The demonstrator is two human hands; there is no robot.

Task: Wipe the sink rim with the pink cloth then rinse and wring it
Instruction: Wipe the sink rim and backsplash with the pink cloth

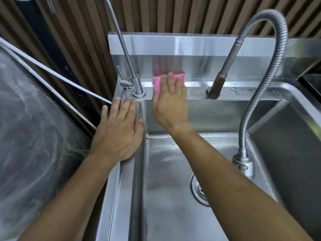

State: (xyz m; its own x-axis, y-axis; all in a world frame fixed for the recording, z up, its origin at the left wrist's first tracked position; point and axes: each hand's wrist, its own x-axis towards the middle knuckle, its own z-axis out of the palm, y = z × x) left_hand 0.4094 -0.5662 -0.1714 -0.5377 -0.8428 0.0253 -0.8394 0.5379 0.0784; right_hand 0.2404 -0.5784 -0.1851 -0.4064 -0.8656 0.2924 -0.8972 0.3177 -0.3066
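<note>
Single head-worn wide-angle view, looking forward and down, close over the steel sink point(173, 180) (edges bowed by the lens)

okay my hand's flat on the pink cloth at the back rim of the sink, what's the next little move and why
Probably slide the right hand and pink cloth rightward along the back rim toward the pull-out sprayer. Water drops still sit there, and the left hand already braces on the left rim.

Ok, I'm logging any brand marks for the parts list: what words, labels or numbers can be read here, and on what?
None. No word, label, brand or number can be read anywhere in the head view.
The slim tap, the hose faucet, the sink rim, the drain and the pink cloth under the right hand all look unmarked.
</note>
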